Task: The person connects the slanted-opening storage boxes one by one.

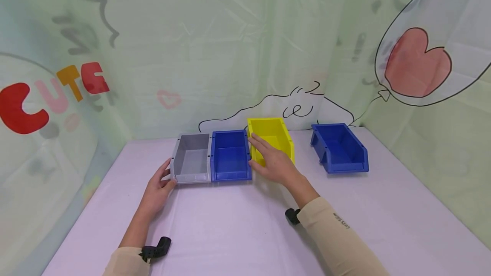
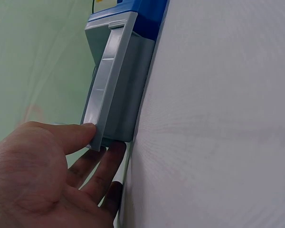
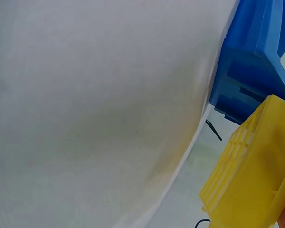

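Observation:
A grey storage bin (image 1: 192,161) stands left of a blue storage bin (image 1: 231,156), their sides together. My left hand (image 1: 156,191) holds the grey bin's front left corner, its thumb (image 2: 78,135) on the front lip and fingers at the side. My right hand (image 1: 274,163) holds a yellow storage bin (image 1: 274,127) by its left wall, fingertips reaching over the rim beside the blue bin. In the right wrist view the yellow bin (image 3: 256,175) is tilted and appears raised off the table; only a sliver of the hand shows there.
Another blue bin (image 1: 339,148) stands apart at the right, near the back of the table. A white cloth (image 1: 230,229) covers the table. Behind hangs a pale green printed curtain (image 1: 230,46), which also runs along both sides.

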Demonstrator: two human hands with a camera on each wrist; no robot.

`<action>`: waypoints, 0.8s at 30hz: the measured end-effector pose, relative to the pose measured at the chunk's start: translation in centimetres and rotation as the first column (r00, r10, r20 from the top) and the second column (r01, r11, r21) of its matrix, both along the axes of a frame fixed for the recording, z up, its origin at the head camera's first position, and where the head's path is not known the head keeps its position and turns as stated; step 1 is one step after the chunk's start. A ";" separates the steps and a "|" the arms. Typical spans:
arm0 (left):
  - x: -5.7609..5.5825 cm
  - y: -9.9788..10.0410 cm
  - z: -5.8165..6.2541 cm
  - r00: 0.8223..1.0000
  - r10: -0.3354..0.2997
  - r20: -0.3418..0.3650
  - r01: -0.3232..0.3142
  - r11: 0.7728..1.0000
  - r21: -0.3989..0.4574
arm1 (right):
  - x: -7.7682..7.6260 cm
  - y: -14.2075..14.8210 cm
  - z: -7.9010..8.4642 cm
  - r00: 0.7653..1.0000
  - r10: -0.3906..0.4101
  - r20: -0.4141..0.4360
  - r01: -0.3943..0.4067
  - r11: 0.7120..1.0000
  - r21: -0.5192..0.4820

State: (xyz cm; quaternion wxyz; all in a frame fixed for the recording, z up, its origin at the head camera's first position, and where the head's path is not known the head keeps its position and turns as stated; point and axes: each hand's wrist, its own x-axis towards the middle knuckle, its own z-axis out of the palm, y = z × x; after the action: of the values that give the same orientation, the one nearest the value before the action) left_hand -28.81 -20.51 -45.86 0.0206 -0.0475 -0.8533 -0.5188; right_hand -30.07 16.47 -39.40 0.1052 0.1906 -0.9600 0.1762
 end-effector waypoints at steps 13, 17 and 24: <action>0.1 0.2 0.2 1.000 0.014 0.008 -0.014 1.000 -0.004 | -0.1 0.1 -0.2 0.999 0.030 0.020 -0.030 1.000 -0.001; 0.1 0.2 0.3 1.000 0.015 0.008 -0.015 1.000 -0.011 | -0.1 0.1 -0.2 0.999 0.027 0.035 -0.027 1.000 0.000; 0.1 0.1 0.2 1.000 0.008 0.007 -0.008 1.000 -0.011 | -0.1 -0.1 -0.5 0.996 0.008 0.085 -0.007 1.000 -0.010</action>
State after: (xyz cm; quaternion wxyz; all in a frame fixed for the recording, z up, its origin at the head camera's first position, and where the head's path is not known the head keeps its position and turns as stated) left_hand -28.69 -20.41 -45.68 0.0192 -0.0424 -0.8564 -0.5142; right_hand -30.17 16.40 -39.89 0.0648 0.1860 -0.9620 0.1893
